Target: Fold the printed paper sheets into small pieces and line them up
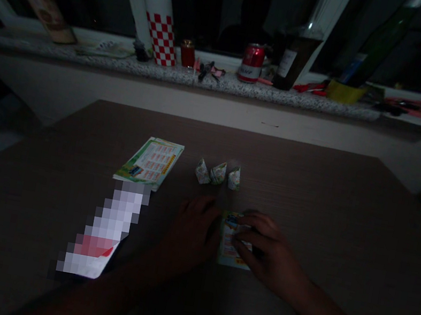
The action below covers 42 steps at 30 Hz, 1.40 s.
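Note:
A small printed paper sheet [227,250] in green, white and yellow lies on the table in front of me, partly covered by fingers. My right hand [270,247] rests over its right side, fingers apart and touching the print. Along the sheet's left edge lies my left hand [193,230], dark in shadow, fingers loosely bent, with the thumb side against the paper. Just beyond my hands stand three small folded paper pieces [218,173] in a row. To the left is a stack of similar printed sheets [155,161], showing calendar-like grids.
A bright phone-like slab [93,265], mostly pixelated, lies left of my left forearm on the brown table [329,200]. Behind the table, a granite sill [222,88] carries a checkered bottle [161,35], a red can [251,62], a dark cup [292,63] and a green bottle [377,45].

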Each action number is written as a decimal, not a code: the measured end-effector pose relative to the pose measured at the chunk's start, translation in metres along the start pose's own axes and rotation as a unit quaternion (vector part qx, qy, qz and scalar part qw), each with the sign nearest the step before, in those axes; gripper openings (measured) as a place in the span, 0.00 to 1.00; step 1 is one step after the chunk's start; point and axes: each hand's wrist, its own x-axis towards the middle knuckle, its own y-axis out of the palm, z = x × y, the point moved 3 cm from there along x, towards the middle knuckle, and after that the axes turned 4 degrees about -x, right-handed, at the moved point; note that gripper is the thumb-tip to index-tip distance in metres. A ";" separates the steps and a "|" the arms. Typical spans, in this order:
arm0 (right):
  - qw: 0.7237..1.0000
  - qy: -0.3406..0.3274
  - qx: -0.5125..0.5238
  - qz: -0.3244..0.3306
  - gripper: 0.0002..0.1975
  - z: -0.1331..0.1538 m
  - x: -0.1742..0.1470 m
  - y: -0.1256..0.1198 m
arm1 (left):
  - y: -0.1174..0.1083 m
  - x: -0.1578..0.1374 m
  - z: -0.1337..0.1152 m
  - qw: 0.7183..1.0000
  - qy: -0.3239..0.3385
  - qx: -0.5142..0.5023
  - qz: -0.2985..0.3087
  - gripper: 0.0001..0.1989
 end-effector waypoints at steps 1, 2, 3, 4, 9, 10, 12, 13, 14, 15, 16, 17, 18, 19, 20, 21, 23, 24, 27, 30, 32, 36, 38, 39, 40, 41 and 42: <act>1.000 0.000 0.000 0.000 0.04 0.000 0.000 0.000 | 0.000 0.000 -0.001 1.000 -0.009 0.003 -0.002 0.13; 1.000 0.000 0.000 0.000 0.04 0.001 0.001 0.000 | 0.000 0.000 -0.001 1.000 -0.017 0.006 -0.005 0.12; 1.000 0.001 0.000 0.001 0.04 0.001 0.001 -0.001 | -0.001 0.001 -0.001 1.000 -0.026 0.009 -0.009 0.11; 1.000 0.003 0.001 0.003 0.04 0.001 0.001 -0.001 | -0.002 0.001 -0.001 0.999 -0.035 0.011 -0.013 0.11; 1.000 0.000 -0.002 0.008 0.04 0.000 0.000 0.000 | -0.005 0.002 -0.001 0.998 -0.057 0.022 -0.025 0.10; 1.000 0.001 -0.003 0.008 0.04 0.000 0.000 0.000 | -0.004 0.002 -0.001 0.998 -0.059 0.025 -0.025 0.10; 1.000 0.004 -0.004 0.008 0.04 -0.001 0.000 0.000 | -0.004 0.003 -0.001 0.997 -0.065 0.032 -0.025 0.09; 1.000 0.005 -0.004 0.007 0.04 0.000 0.000 0.000 | -0.003 0.004 -0.001 0.997 -0.069 0.035 -0.025 0.08; 1.000 0.006 -0.004 0.006 0.04 0.000 0.000 0.000 | -0.003 0.005 -0.001 0.996 -0.072 0.036 -0.027 0.08; 1.000 0.006 -0.004 0.006 0.04 0.001 0.000 0.000 | -0.003 0.006 -0.001 0.996 -0.075 0.038 -0.029 0.08; 1.000 0.005 -0.003 0.005 0.04 0.001 0.001 -0.001 | -0.003 0.007 -0.001 0.996 -0.078 0.039 -0.031 0.08; 1.000 0.003 -0.003 0.004 0.04 0.002 0.001 -0.001 | -0.004 0.008 -0.002 0.996 -0.080 0.039 -0.031 0.07; 1.000 0.001 -0.003 0.003 0.04 0.003 0.001 -0.001 | -0.004 0.009 -0.002 0.995 -0.083 0.040 -0.031 0.07; 1.000 0.000 -0.004 0.001 0.04 0.003 0.001 -0.001 | -0.004 0.010 -0.002 0.995 -0.087 0.041 -0.031 0.07; 1.000 0.000 -0.006 0.001 0.04 0.003 0.001 -0.001 | -0.004 0.011 -0.002 0.995 -0.090 0.041 -0.030 0.07; 1.000 0.001 -0.008 -0.001 0.04 0.003 0.001 -0.001 | -0.004 0.012 -0.002 0.994 -0.094 0.041 -0.029 0.07; 1.000 0.000 -0.011 -0.003 0.03 0.002 0.000 0.000 | -0.004 0.014 -0.002 0.994 -0.099 0.041 -0.030 0.08; 1.000 -0.001 -0.011 -0.002 0.03 0.001 0.000 0.000 | -0.003 0.014 -0.002 0.994 -0.100 0.041 -0.031 0.09; 1.000 -0.005 -0.011 0.001 0.04 0.000 -0.001 0.001 | -0.002 0.014 -0.002 0.993 -0.100 0.046 -0.036 0.10; 1.000 -0.006 -0.012 0.000 0.04 0.001 0.000 0.001 | -0.001 0.014 -0.003 0.993 -0.099 0.049 -0.035 0.11; 1.000 -0.005 -0.012 0.001 0.04 0.003 0.001 0.000 | -0.002 0.014 -0.004 0.993 -0.100 0.051 -0.031 0.11; 1.000 -0.005 -0.013 -0.005 0.04 0.005 0.002 -0.002 | -0.002 0.015 -0.004 0.993 -0.103 0.057 -0.026 0.12; 1.000 -0.005 -0.013 -0.008 0.04 0.005 0.002 -0.002 | -0.002 0.015 -0.004 0.993 -0.101 0.058 -0.026 0.12; 1.000 -0.003 -0.013 -0.007 0.04 0.005 0.002 -0.002 | -0.002 0.015 -0.004 0.993 -0.099 0.059 -0.026 0.12; 1.000 -0.003 -0.013 -0.006 0.04 0.005 0.002 -0.001 | -0.002 0.015 -0.004 0.993 -0.098 0.059 -0.027 0.12; 1.000 -0.002 -0.012 -0.005 0.04 0.005 0.002 -0.001 | -0.002 0.014 -0.004 0.993 -0.098 0.060 -0.027 0.12; 1.000 -0.003 -0.011 -0.004 0.03 0.005 0.002 -0.001 | -0.002 0.014 -0.004 0.993 -0.099 0.061 -0.027 0.12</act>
